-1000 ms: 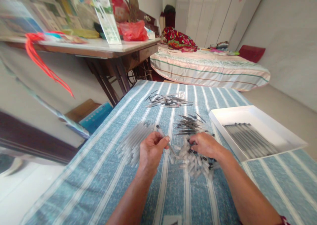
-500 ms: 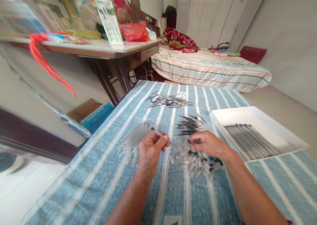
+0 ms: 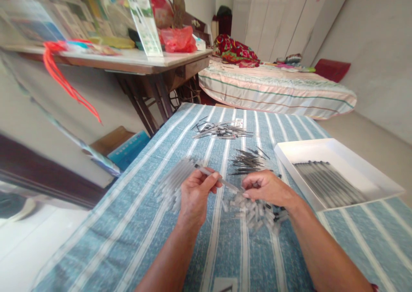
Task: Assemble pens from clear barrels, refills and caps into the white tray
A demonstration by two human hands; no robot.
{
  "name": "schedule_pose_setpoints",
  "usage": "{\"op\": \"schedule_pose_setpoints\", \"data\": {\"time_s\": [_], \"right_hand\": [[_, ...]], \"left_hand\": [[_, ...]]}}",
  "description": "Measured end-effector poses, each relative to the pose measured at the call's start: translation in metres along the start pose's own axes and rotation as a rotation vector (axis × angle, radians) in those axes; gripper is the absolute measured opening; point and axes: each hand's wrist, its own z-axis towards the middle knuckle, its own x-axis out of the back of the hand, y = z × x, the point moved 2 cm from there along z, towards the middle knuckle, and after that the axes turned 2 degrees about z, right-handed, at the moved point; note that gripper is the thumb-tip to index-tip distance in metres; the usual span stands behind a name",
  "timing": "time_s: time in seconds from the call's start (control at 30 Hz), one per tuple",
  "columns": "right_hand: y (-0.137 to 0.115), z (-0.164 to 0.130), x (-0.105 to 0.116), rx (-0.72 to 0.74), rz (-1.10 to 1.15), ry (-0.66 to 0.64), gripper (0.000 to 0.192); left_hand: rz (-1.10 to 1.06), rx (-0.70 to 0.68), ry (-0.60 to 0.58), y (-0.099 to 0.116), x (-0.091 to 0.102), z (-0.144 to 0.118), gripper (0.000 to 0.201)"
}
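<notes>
Between the thumb and fingers of my left hand (image 3: pixel 197 194) is a translucent pen (image 3: pixel 230 185) with a dark end, slanting down to the right. My right hand (image 3: pixel 269 189) is closed in a pinch at the pen's lower end; whatever its fingertips hold is too small to make out. Beneath it lies a heap of clear and black pen caps (image 3: pixel 257 215). Left of my left hand, pale pen barrels (image 3: pixel 172 181) lie side by side, partly covered by that hand. Thin dark refills (image 3: pixel 247 161) are piled just beyond my right hand.
Farther back is another loose pile of thin dark and clear sticks (image 3: pixel 222 130). A white box (image 3: pixel 360 163) at the right holds a row of grey pens (image 3: pixel 328 184). The striped cloth (image 3: pixel 135 223) covers the table; a cluttered desk (image 3: pixel 135 64) stands at the left, a bed (image 3: pixel 277 84) behind.
My right hand has shifted slightly left and down, its fingertips now at the pen's lower end. My left hand still holds the pen in nearly the same place.
</notes>
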Motion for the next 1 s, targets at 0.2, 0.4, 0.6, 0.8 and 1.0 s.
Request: {"op": "schedule_pose_setpoints", "data": {"time_s": [0.2, 0.4, 0.6, 0.8, 1.0], "right_hand": [[0.002, 0.001, 0.001, -0.004, 0.005, -0.009, 0.011], [0.002, 0.002, -0.002, 0.017, -0.001, -0.001, 0.013], [-0.004, 0.003, -0.006, 0.073, -0.051, 0.063, 0.009], [-0.002, 0.003, -0.009, 0.058, 0.037, 0.029, 0.012], [0.001, 0.004, -0.013, 0.051, 0.136, 0.004, 0.014]], "left_hand": [[-0.031, 0.004, 0.010, -0.001, 0.000, 0.000, 0.019], [-0.012, -0.001, 0.002, -0.001, -0.001, -0.001, 0.017], [0.010, 0.031, -0.013, -0.003, -0.003, -0.002, 0.018], [-0.010, 0.060, -0.033, -0.003, 0.001, 0.000, 0.014], [0.008, 0.069, -0.078, -0.003, 0.003, 0.001, 0.011]]}}
